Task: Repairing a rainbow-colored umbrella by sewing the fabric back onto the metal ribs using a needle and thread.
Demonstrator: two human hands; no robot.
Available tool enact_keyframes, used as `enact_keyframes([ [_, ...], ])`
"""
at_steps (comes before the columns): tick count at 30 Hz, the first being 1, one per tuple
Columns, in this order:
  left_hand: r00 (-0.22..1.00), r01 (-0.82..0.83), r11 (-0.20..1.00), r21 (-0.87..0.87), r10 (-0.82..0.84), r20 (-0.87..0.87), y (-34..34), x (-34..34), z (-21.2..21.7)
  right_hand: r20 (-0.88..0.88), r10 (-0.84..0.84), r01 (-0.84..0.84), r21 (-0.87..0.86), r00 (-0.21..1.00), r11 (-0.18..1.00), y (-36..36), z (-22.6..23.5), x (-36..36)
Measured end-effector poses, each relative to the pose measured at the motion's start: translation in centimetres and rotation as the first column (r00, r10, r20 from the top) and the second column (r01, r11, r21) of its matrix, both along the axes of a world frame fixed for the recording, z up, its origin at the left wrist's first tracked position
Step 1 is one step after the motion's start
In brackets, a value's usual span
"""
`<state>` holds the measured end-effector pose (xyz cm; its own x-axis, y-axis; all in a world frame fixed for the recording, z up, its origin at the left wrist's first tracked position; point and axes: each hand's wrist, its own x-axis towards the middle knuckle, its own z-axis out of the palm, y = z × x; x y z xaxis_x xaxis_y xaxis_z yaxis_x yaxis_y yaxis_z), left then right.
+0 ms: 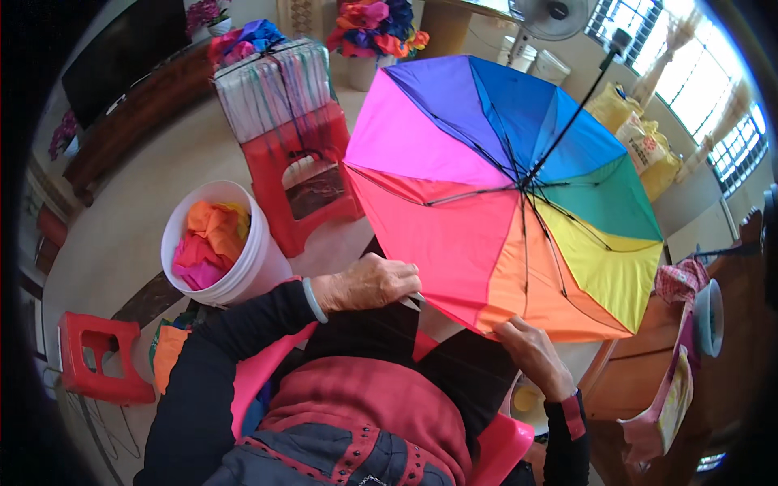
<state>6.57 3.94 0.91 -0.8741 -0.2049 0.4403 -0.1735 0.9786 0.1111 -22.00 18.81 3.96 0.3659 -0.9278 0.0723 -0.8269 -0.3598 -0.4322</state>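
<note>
Evidently canopy [486, 231] is spread on ribs [470, 194]; hem [452, 314] btwn L hand [369, 283] & R hand [532, 354], both pinching it, prob. unfinished; cloth [212, 241] in bucket [266, 275] past L untouched.

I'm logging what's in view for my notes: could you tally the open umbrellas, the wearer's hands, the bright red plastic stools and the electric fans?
Open umbrella: 1
Hands, left hand and right hand: 2
Bright red stools, one at far left and one under the white bundle: 2
Electric fan: 1
Total: 6
</note>
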Motion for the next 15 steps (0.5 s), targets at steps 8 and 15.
enact_keyframes([
  [8,0.999,-0.042,0.998,0.046,0.04,0.027,0.3,-0.1,0.9,-0.075,-0.088,0.091,0.047,0.993,0.995,1.1,1.1,-0.8],
  [15,0.879,-0.446,0.89,-0.091,0.455,0.141,-6.5,0.8,3.5,-0.247,-0.31,0.349,0.136,0.918,0.927,2.4,3.5,-3.1],
])
